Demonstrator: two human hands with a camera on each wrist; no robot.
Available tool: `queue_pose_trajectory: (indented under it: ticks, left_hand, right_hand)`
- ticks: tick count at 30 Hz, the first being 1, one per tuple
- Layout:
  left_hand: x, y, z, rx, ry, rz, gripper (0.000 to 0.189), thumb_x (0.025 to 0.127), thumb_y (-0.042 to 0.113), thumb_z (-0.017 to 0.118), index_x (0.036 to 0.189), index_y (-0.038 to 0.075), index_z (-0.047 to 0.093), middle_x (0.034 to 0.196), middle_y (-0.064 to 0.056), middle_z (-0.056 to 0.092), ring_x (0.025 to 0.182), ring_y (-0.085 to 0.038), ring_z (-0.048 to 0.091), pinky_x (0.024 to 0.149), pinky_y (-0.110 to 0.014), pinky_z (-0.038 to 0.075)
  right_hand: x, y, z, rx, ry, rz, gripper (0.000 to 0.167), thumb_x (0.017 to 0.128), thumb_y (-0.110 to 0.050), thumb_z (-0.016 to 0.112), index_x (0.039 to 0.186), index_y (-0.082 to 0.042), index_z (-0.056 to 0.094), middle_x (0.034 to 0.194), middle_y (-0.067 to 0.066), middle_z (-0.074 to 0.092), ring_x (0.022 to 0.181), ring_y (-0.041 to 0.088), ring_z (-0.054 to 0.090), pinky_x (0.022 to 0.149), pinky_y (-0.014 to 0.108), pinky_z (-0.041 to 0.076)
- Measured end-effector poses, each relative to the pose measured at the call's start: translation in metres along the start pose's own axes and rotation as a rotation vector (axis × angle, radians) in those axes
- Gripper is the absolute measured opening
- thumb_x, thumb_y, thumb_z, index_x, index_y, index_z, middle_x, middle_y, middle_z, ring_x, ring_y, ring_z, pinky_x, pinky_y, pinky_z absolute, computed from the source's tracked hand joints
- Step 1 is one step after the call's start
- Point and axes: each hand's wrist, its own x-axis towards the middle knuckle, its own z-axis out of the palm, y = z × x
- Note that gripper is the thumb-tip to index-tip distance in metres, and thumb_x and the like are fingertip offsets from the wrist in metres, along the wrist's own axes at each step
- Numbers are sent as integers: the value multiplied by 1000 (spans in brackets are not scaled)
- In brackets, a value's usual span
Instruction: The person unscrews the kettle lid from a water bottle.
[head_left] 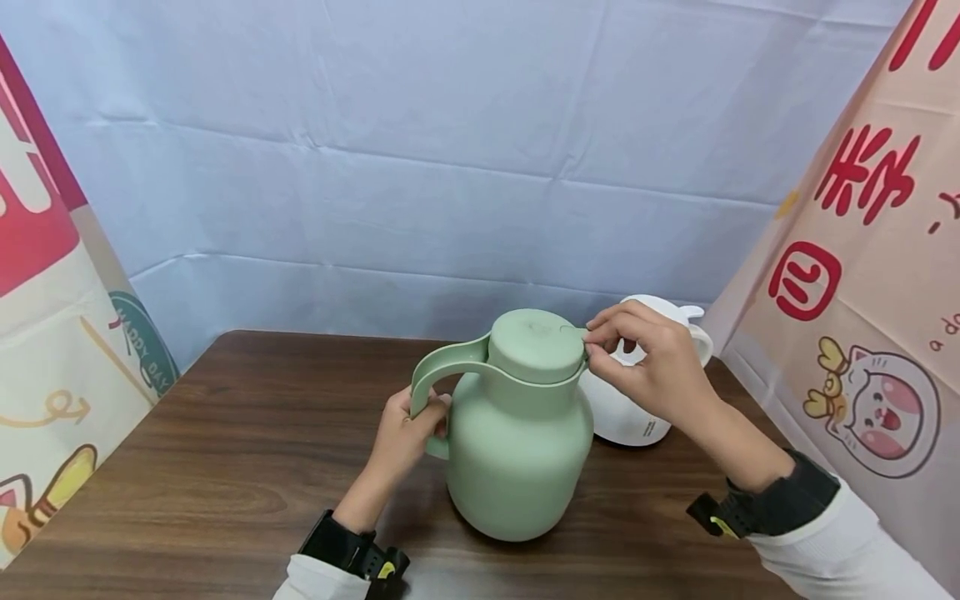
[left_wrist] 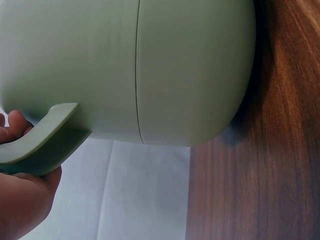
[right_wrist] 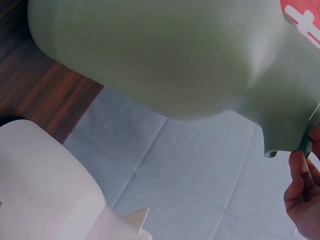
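And here we have the green jug (head_left: 521, 450), upright on the brown wooden table (head_left: 262, 433), in front of us and just beside a white jug (head_left: 622, 412) that stands partly behind it. We're looking at a smooth, pale green body with rounded shoulders, narrowing to the neck; down low, the left wrist view gives us a thin seam (left_wrist: 137, 75) running round it. On top sits a round, flat lid (head_left: 532, 333) in matching green, with a small curved mark near its edge. The handle (head_left: 442, 360) arches out from the neck and bends downward, and there we find the left hand (head_left: 405, 433), fingers wrapped round it. Over on the spout (right_wrist: 282, 132) side, the right hand (head_left: 652, 362) has thumb and fingertips together, pinching the lid's edge.
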Motion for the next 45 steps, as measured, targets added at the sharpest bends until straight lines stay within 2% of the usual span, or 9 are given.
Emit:
queue_pose_trajectory:
  ticks: [4,11,14,21,27,33,37,40,45]
  left_hand:
    - [0,3,0,-11,-9,-24,30,95,9,53,66,3,46,59,-16,48,56,-29,48,58,-35,42]
    - [-3,29,2,-1,-20,-23,29,95,2,49,67,-2,43,60,-24,45,57,-33,47,58,-35,42]
    - [-3,31,2,0,-20,-30,29,95,1,49,67,-4,43,60,-25,45,57,-33,47,58,-35,42]
    - [-3,32,3,-9,-23,-38,31,95,1,49,65,2,42,60,-25,43,57,-30,48,59,-34,42]
    - [-4,35,4,13,-19,-70,30,95,4,50,66,5,43,62,-25,43,59,-33,46,60,-34,40]
    - [-5,37,4,20,-14,-80,30,95,4,50,66,5,43,63,-24,44,58,-33,44,60,-32,38]
    - [-4,36,3,22,-15,-73,30,95,4,50,66,5,43,62,-24,44,58,-33,44,60,-33,38]
    - [-4,35,3,22,-18,-65,29,95,4,50,66,4,44,62,-24,44,58,-34,45,60,-33,39]
    - [-4,34,4,19,-16,-65,29,95,5,50,66,4,44,62,-24,45,58,-33,46,59,-33,40]
  right_hand:
    - [3,5,0,6,-28,28,19,68,11,65,76,-5,69,83,4,63,66,11,53,60,17,40]
    - [12,13,1,43,-96,108,23,70,11,66,80,-9,72,86,0,67,70,8,59,64,18,45]
    - [15,16,1,72,-130,149,24,72,11,67,82,-11,73,89,0,67,72,8,61,65,17,45]
    - [19,29,3,303,-233,298,16,80,10,66,90,-2,71,100,11,66,91,9,62,72,20,48]
    - [18,35,4,432,-273,400,13,83,8,64,94,5,69,107,18,63,91,11,64,71,22,49]
    - [17,36,6,457,-273,390,14,83,10,63,95,6,68,107,19,62,94,12,63,73,22,49]
    - [19,36,2,442,-321,368,17,83,9,63,98,4,67,110,17,61,89,14,64,71,23,49]
    - [22,35,-4,396,-398,327,22,83,7,63,103,-1,66,112,13,61,88,15,63,71,25,49]
    - [31,34,-16,268,-627,338,35,85,-1,63,119,-9,58,117,4,58,97,17,59,78,37,47]
